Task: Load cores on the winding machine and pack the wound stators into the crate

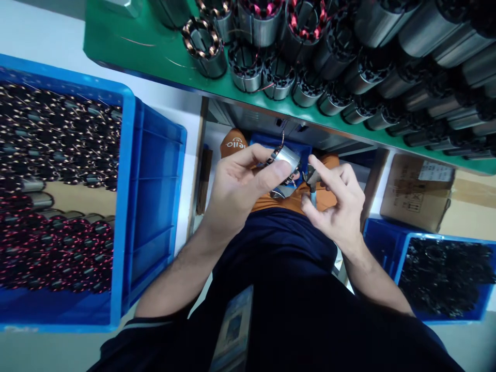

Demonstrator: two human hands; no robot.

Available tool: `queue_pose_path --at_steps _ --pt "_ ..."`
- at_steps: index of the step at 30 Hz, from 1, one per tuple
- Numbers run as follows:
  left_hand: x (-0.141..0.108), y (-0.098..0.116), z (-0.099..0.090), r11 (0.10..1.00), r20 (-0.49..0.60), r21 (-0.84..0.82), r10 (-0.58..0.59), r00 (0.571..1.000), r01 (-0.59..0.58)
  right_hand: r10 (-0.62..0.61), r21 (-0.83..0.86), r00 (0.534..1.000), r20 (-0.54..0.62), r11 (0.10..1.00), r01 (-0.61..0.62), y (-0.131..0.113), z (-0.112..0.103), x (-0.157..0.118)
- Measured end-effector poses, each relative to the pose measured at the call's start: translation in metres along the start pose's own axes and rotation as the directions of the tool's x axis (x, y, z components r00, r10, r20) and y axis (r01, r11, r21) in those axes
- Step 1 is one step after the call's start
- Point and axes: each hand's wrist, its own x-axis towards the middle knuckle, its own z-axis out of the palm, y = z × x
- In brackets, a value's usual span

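My left hand is closed around a motor stator, a silvery metal cylinder with dark slotted ends. The stator is tilted above my lap, and a short length of copper wire sticks up from its far end. Close to the stator's right end, my right hand holds small cutting pliers with a light blue handle. The index finger and thumb are at the tool, whose jaws are dark against the background. Whether the jaws touch the stator I cannot tell. Part of a blue bin shows beneath my hands.
A green-topped bench ahead carries rows of stators, some wound with copper or red wire. To the left stands a blue crate full of wound stators. A cardboard box and a blue bin of black parts are at right.
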Motion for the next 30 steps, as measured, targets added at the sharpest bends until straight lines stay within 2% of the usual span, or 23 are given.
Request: queue_pose_path --at_steps 6,14,22,28,30 --pt "0.003 -0.001 0.013 0.993 0.03 -0.085 -0.077 0.997 0.08 -0.115 -0.089 0.988 -0.105 0.99 0.106 -0.003 0.0 0.0" --pt "0.001 -0.005 0.018 0.994 0.055 -0.072 -0.077 0.996 0.081 -0.1 -0.042 0.989 -0.107 0.995 0.096 -0.001 -0.004 -0.002" --pt "0.003 -0.005 0.022 0.994 0.041 -0.062 -0.092 0.995 0.095 0.031 -0.017 0.999 -0.008 0.999 -0.031 0.0 -0.01 -0.006" --pt "0.003 -0.008 0.023 0.986 0.057 -0.129 -0.103 0.993 0.11 0.022 0.051 1.0 0.013 0.998 -0.023 -0.001 -0.01 -0.006" --pt "0.006 -0.016 0.025 0.98 0.02 -0.177 -0.095 0.995 0.097 -0.002 0.105 1.0 0.031 0.994 -0.001 0.001 -0.008 -0.004"
